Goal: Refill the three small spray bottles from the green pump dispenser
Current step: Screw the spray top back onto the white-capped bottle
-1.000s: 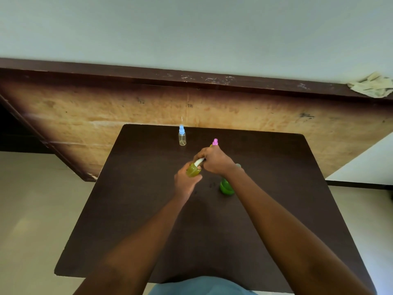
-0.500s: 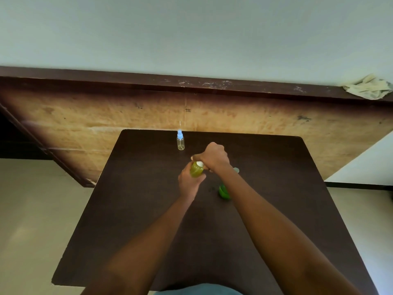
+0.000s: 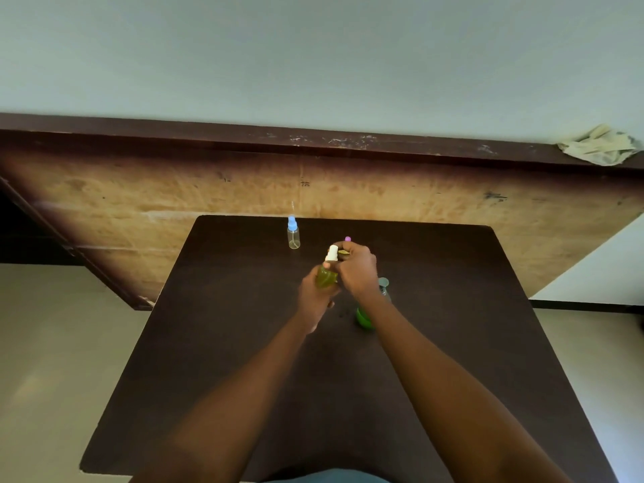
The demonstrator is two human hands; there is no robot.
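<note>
centre frame: left hand grips green-filled spray bottle; right hand pinches its white spray cap. green pump dispenser behind right wrist.

matt dark table, scuffed wood board

No readable text, labels or numbers anywhere.

Open tabletop left and right, blue-capped bottle far centre, green dispenser partly behind right forearm.
</note>
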